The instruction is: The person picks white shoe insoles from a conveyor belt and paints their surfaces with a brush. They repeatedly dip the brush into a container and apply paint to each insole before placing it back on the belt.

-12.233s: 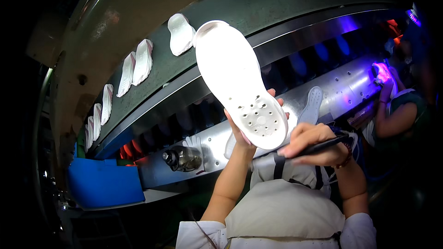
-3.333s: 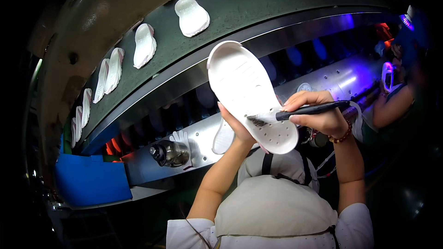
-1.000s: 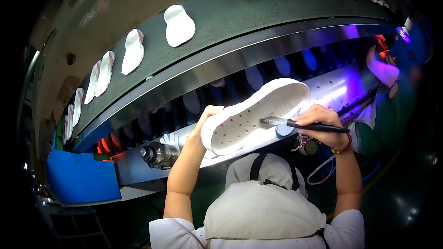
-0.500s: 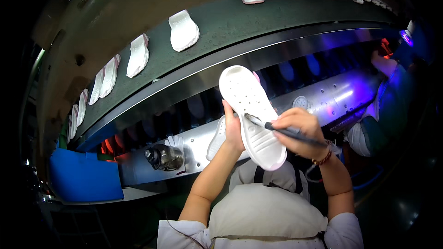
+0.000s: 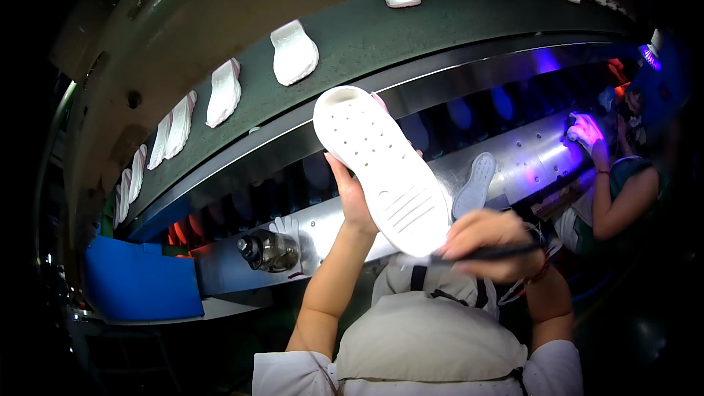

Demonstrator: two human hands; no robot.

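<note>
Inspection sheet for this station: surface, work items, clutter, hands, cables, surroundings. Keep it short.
Surface: metal shelf, with a green belt beyond it carrying white-and-pink soles.
Work items: white sole held up; black-handled brush, bristles too blurred to judge contact.
Clutter: dark bottle and pale perforated insole on the shelf.
Hands: left hand grips the sole; right hand grips the brush, fingers blurred.
Cables: pale cord near the right wrist; ends unclear.
Surroundings: co-worker at right, near a purple lamp.
</note>
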